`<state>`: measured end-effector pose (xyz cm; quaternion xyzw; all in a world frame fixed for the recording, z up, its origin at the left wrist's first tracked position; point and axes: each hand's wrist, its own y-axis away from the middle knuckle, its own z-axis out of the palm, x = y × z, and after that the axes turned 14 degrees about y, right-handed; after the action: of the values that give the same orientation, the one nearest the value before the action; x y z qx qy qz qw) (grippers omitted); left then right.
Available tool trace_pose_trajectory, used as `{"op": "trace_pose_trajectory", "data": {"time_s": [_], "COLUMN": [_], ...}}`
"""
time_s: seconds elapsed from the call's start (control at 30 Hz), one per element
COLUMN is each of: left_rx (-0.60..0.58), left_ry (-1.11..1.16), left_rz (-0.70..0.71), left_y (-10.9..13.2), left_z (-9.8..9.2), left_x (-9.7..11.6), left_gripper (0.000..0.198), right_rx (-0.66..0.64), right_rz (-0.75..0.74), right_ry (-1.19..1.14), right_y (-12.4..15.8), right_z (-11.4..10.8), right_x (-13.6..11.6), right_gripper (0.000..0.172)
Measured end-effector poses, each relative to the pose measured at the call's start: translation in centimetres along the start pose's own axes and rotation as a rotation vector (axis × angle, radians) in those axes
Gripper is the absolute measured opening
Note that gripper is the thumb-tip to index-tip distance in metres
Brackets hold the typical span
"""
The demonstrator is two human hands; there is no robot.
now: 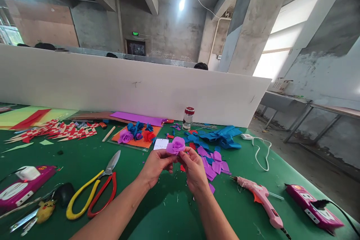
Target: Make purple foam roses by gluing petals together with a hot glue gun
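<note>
Both my hands meet above the green table [157,213] and hold a purple felt rose [176,145] between them. My left hand [156,165] pinches the flower's underside with thumb and fingers curled. My right hand [194,168] grips it from the right, fingers closed on the petals. Loose purple felt petals [215,165] lie just right of my hands. Finished purple, blue and red roses [136,132] rest on an orange sheet [140,141] behind my hands.
Yellow-and-red-handled scissors [94,189] lie at the left. A pink glue gun [260,197] and a magenta power strip [312,208] lie at the right. Blue felt scraps [222,137], a small jar [188,118] and a white partition [126,86] stand behind. Woven red-white strips [56,130] lie far left.
</note>
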<state>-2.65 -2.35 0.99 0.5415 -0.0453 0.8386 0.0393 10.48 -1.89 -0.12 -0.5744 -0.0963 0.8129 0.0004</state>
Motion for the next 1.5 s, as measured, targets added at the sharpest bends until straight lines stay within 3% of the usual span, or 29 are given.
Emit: {"op": "trace_pose_trajectory", "data": {"time_s": [0.6, 0.93, 1.17, 1.33, 1.5], "left_rx": [-0.006, 0.002, 0.03, 0.058, 0.038], "left_ry": [0.044, 0.128, 0.136, 0.117, 0.115], "left_rz": [0.038, 0.018, 0.01, -0.009, 0.012], "left_y": [-0.3, 0.0, 0.1, 0.1, 0.4], "left_z": [-0.1, 0.4, 0.5, 0.6, 0.9], "left_x": [-0.9, -0.7, -0.2, 0.2, -0.4], "left_gripper": [0.029, 0.036, 0.049, 0.048, 0.043], "right_rx": [0.062, -0.009, -0.067, -0.121, -0.064], "right_rz": [0.044, -0.012, 0.112, 0.175, 0.153], "right_ry": [-0.019, -0.014, -0.048, -0.063, -0.03], "right_y": [0.0, -0.2, -0.5, -0.5, -0.5], "right_z": [0.1, -0.4, -0.9, -1.3, -1.1], "right_x": [-0.2, 0.0, 0.2, 0.3, 0.5], "right_gripper": [0.026, 0.034, 0.034, 0.042, 0.045]}}
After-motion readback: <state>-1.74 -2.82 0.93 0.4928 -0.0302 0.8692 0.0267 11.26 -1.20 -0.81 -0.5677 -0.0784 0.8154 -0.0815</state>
